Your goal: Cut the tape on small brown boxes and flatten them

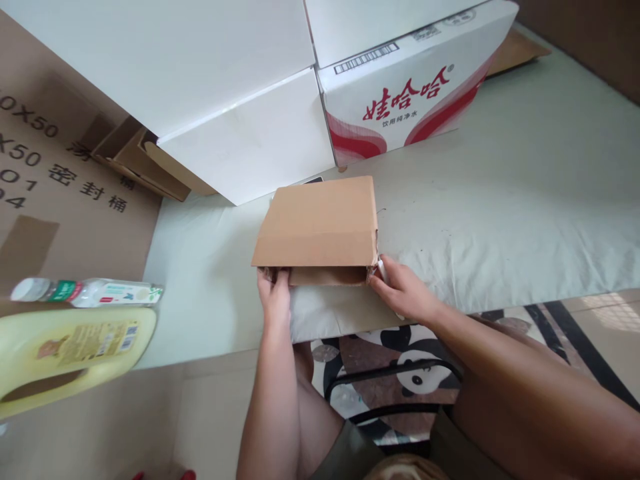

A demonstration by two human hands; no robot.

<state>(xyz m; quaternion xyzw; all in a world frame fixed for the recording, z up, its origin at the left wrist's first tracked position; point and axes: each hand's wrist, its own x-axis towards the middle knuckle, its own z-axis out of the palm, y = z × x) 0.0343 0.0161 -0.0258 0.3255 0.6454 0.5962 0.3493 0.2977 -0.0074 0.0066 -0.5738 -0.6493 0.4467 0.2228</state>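
A small brown cardboard box [316, 223] rests on the pale green cloth, its open end facing me and the inside in shadow. My left hand [274, 293] grips the near left corner, fingers reaching in under the top panel. At the near right corner, my right hand [403, 290] is closed on the box's torn-looking edge. A small white object [383, 271] shows by the right fingers; I cannot make out what it is. Behind the box, a dark flat item [315, 180] peeks out, mostly hidden.
White cartons [260, 137] stand along the back, beside a red-and-white water carton [400, 100]. To the left are a plastic bottle [95, 292], a yellow jug [75, 353] and a large printed cardboard box [45, 220]. A panda-patterned mat [420, 380] lies below the table edge.
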